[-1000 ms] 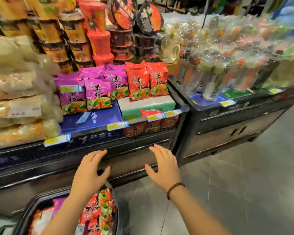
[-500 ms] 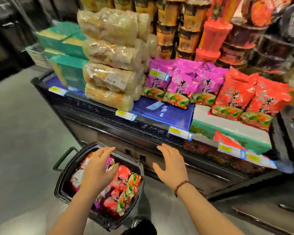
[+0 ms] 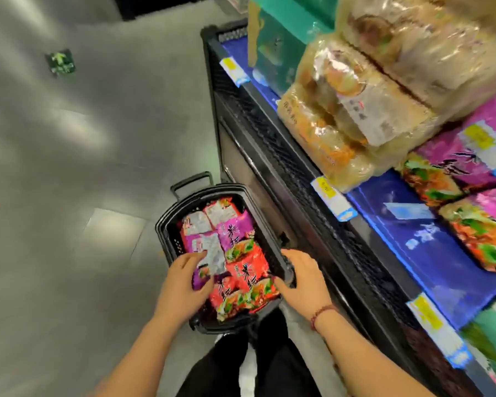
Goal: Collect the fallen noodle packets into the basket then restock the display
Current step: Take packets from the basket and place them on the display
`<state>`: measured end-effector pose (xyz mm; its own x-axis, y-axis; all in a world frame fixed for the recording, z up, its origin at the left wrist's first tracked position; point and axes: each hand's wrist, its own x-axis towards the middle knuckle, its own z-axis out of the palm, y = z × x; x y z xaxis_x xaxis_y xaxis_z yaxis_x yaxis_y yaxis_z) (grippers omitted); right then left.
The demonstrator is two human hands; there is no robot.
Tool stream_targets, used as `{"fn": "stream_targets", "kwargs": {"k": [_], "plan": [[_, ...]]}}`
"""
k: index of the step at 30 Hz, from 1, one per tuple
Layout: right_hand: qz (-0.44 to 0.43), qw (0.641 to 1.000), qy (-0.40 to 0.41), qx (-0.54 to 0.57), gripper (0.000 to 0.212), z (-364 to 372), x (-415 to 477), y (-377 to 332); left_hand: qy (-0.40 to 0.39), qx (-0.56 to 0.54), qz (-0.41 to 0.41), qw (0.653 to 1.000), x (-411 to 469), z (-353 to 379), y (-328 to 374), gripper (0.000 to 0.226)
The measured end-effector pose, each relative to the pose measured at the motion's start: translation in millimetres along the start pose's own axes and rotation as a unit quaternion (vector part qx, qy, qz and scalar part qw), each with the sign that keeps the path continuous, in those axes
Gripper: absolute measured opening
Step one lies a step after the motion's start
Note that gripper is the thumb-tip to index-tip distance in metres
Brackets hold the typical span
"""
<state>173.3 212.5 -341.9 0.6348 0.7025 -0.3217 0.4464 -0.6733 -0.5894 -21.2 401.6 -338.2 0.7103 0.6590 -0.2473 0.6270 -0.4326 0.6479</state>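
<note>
A black basket (image 3: pixel 166 224) stands on the floor beside the display, filled with red noodle packets (image 3: pixel 246 270) and purple noodle packets (image 3: pixel 235 229). My left hand (image 3: pixel 184 285) reaches into it. Its fingers lie fairly straight on a purple packet with a white label (image 3: pixel 211 250), and the thumb sits below that packet's edge. My right hand (image 3: pixel 301 282) is at the basket's right rim, fingers along the outside and thumb pointing in over the red packets. More purple packets (image 3: pixel 464 159) lie on the display shelf (image 3: pixel 430 247) at the right.
Clear bags of pale noodles (image 3: pixel 352 110) and green boxes (image 3: pixel 275 44) are stacked on the shelf further along. Price tags (image 3: pixel 332 199) line the shelf's black front edge. Grey floor (image 3: pixel 69 196) spreads to the left, with a green arrow sticker (image 3: pixel 60 62).
The view has swung down and left onto the basket. Both hands have dropped from in front of the display to the basket, the left onto the packets and the right to the rim.
</note>
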Motion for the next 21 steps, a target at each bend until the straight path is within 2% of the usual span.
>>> {"fn": "stream_targets", "kwargs": {"k": [3,5,7,12,16,21], "plan": [[-0.015,0.998,-0.067,0.003,0.061,24.1,35.1,25.4,0.008,-0.068,-0.086,0.994,-14.5,44.3,-24.7,0.065],[-0.016,0.994,-0.104,0.009,0.063,46.0,58.8,44.6,0.016,-0.107,-0.133,0.985,-20.3,75.7,-40.3,0.062],[-0.006,0.991,-0.136,0.010,0.068,72.6,79.5,64.5,0.022,-0.137,-0.170,0.976,-22.7,108.1,-58.2,0.059],[0.009,0.976,-0.217,-0.017,0.086,139.8,118.7,111.7,0.026,-0.173,-0.273,0.946,-11.3,179.8,-106.1,0.073],[0.033,0.970,-0.241,-0.014,0.091,179.1,129.3,135.9,0.006,-0.210,-0.317,0.925,12.3,222.4,-138.7,0.083],[0.042,0.966,-0.252,0.026,0.097,201.7,118.2,160.1,0.018,-0.286,-0.350,0.892,37.7,256.0,-160.7,0.099]]}}
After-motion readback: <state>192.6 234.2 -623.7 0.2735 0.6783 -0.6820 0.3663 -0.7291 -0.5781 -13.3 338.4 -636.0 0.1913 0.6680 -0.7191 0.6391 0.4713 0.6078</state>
